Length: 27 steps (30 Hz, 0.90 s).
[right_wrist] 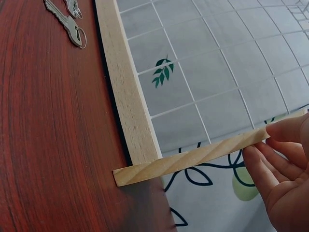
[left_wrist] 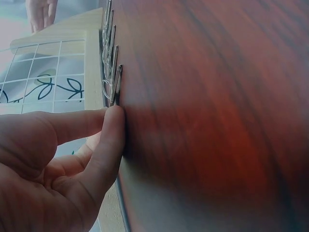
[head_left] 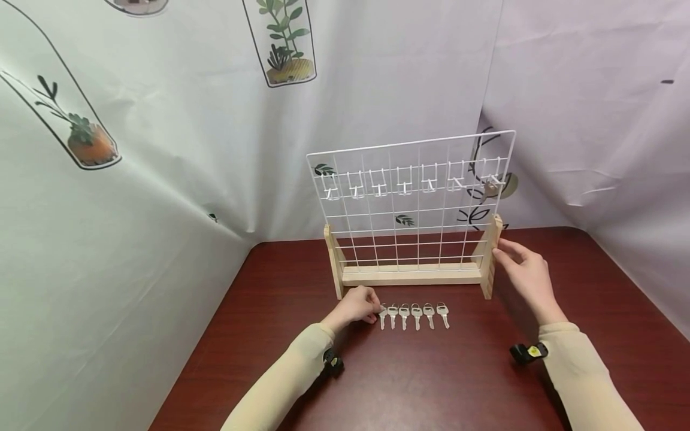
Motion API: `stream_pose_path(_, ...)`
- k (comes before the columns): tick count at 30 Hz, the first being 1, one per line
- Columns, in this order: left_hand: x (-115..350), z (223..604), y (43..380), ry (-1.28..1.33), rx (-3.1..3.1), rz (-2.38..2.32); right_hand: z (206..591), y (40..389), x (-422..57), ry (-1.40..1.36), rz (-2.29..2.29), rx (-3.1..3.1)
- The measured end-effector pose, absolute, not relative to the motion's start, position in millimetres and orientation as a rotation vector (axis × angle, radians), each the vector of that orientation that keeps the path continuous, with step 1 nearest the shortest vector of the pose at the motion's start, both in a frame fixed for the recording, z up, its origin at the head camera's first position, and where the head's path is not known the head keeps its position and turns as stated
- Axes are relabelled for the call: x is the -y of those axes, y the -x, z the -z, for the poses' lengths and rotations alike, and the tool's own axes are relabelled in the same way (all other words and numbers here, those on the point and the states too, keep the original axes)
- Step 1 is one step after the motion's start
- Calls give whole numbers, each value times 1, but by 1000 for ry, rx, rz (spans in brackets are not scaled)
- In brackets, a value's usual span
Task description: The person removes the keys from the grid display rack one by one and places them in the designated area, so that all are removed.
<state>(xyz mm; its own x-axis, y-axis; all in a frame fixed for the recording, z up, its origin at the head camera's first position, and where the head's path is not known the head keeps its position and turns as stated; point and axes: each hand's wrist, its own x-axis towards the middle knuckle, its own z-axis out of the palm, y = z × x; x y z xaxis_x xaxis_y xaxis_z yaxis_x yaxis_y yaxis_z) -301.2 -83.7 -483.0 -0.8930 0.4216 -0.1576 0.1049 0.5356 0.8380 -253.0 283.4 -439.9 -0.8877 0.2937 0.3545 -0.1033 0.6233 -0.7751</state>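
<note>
Several silver keys [head_left: 417,311], each with a small ring, lie in a row on the table in front of a white wire grid rack. My left hand [head_left: 357,305] is at the left end of the row. In the left wrist view, its thumb and fingertips pinch the nearest key [left_wrist: 117,81], hiding part of it. The rack's wooden stand [head_left: 412,275] holds the grid [head_left: 409,218] upright, with several white hooks [head_left: 404,187] along its upper part. My right hand [head_left: 525,275] grips the stand's right wooden leg [right_wrist: 203,153] between thumb and fingers.
The dark red wooden table [head_left: 420,371] extends around the rack and toward me. Behind it hangs a pale cloth backdrop [head_left: 399,108] printed with plants. A black wrist camera [head_left: 528,352] sits on each sleeve.
</note>
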Motion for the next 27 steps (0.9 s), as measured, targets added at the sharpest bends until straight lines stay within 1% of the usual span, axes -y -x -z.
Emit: stream_pose_path(27, 86, 486, 300, -461, -2425, -1331, 441, 253, -283, 137, -1196, 2397)
